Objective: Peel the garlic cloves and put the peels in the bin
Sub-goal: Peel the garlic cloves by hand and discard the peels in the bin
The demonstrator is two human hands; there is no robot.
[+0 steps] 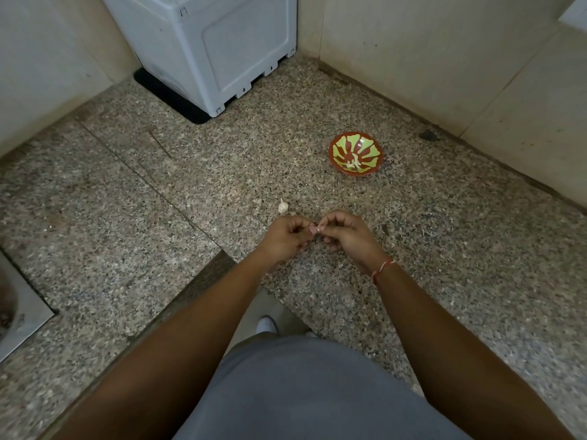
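Speckled granite forms the L-shaped countertop [317,128], which is bounded by pale tiled walls; a grey plastic appliance [209,42] is set on a black mat [165,96] in the far corner, and the edge of a steel sink [19,315] is seen at the left. Over the counter's front portion, a small garlic clove [314,229] is held between both hands. It is largely covered by the fingers, so only a pinkish-white sliver of papery skin is visible; how much of it is peeled cannot be told. The left hand [282,238] is curled, with thumb and fingers pinched on the clove's left end. The right hand [344,235] is likewise curled, its fingertips pinched on the clove's right end, and a red-and-white thread [382,269] is worn at its wrist. A whole white garlic bulb [282,206], still in its skin with a short stalk, is left on the counter just beyond the left hand. Farther back and to the right, well apart from the hands, a red bowl [355,153] with a yellow-green petal pattern is placed on the counter; a few pale pieces of garlic [353,163] are gathered at its bottom, though whether these are cloves or peels cannot be told.
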